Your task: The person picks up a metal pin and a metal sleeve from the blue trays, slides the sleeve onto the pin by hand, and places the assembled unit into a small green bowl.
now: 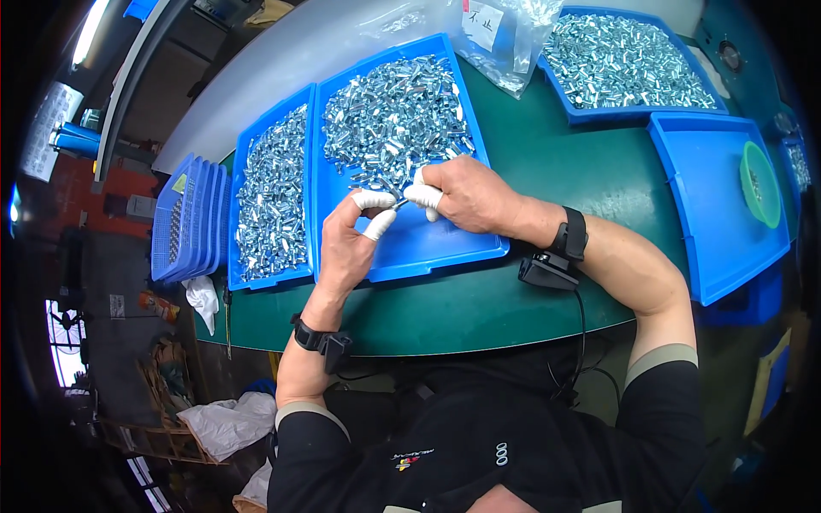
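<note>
My left hand [346,244] and my right hand [466,195] meet over the bare near part of the middle blue tray [445,248]. White finger cots cover the fingertips of both. Between those fingertips sits one small shiny metal part [399,203], pinched from both sides. Just beyond the hands, the far half of that tray holds a heap of small silver metal parts [389,115]. Each wrist carries a black strap with a small black device.
A second blue tray of metal parts [272,192] lies to the left, beside stacked blue baskets [184,218]. Another full blue tray [624,60] and a clear plastic bag [505,38] sit at the back. A blue tray with a green bowl [761,184] stands right.
</note>
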Motion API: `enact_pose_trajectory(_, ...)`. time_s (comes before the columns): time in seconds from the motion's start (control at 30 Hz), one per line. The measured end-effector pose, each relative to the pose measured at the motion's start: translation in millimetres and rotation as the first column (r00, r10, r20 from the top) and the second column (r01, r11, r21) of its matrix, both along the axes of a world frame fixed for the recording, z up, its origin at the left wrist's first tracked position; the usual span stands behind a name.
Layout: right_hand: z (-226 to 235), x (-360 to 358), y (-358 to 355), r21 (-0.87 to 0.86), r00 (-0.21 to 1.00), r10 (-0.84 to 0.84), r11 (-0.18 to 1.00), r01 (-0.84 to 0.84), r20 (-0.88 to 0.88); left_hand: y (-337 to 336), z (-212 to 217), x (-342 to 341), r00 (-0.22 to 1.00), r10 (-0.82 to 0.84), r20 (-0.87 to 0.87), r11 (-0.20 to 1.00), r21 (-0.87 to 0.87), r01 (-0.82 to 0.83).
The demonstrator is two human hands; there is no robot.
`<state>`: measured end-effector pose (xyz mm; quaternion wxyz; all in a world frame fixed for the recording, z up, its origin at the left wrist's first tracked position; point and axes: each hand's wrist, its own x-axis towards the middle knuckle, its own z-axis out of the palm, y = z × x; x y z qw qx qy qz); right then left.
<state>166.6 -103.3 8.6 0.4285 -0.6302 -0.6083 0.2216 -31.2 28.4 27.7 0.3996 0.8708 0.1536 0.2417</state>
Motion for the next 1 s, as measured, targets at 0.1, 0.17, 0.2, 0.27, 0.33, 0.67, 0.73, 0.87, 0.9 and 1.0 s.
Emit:
enact_pose_trajectory(0.1,5.5,-0.5,-3.5,-0.010,0.967,-0.057,0.998,0.056,-0.247,15.6,4.6,-16.2,0.997,0.078,0.020,0.978,0.192,-0.080)
enact_pose_trajectory(0.17,8.1,-1.9,-3.0,0.011,0.948,-0.041,0.999,0.047,-0.315,44.6,9.0,-38.7,0.973,0.229,0.009,0.940,0.258,-0.223)
enact_pose_trajectory(0.2,8.8,-0.6,-3.7,0.012,0.948,-0.043,0.999,0.049,-0.316,61.9,15.3,-48.3,0.950,0.311,-0.024,0.917,0.270,-0.293)
enact_pose_trajectory(0.27,11.0,0.3,-4.1,-0.016,0.980,-0.032,0.999,0.029,-0.196,91.7,28.4,-54.6,0.886,0.449,0.117,0.734,0.517,-0.440)
enact_pose_trajectory(0.33,9.9,-0.4,-4.5,-0.011,0.980,-0.035,0.999,0.033,-0.198,94.6,36.8,-49.3,0.909,0.401,0.117,0.674,0.634,-0.379)
enact_pose_trajectory(0.67,10.2,-5.3,-0.6,0.030,0.981,-0.031,0.999,0.037,-0.194,59.8,-3.7,-4.1,0.911,0.255,-0.325,0.826,0.563,-0.031)
enact_pose_trajectory(0.73,9.3,-1.6,-2.6,-0.025,0.974,-0.045,0.999,0.040,-0.223,61.2,-9.5,-2.5,0.926,0.231,-0.300,0.826,0.563,-0.024)
enact_pose_trajectory(0.87,-23.9,7.2,7.5,0.096,0.995,-0.094,0.991,0.093,0.010,64.6,-15.7,2.0,0.942,0.175,-0.286,0.838,0.546,0.010)
enact_pose_trajectory(0.9,-25.6,9.5,5.7,0.072,0.996,-0.092,0.993,0.093,-0.019,67.6,-22.1,4.9,0.963,0.140,-0.232,0.840,0.543,0.009)
enact_pose_trajectory(1.0,-14.9,-2.6,13.7,0.142,0.996,-0.081,0.986,0.086,-0.038,62.6,-18.5,-5.4,0.972,0.075,-0.224,0.873,0.486,0.045)
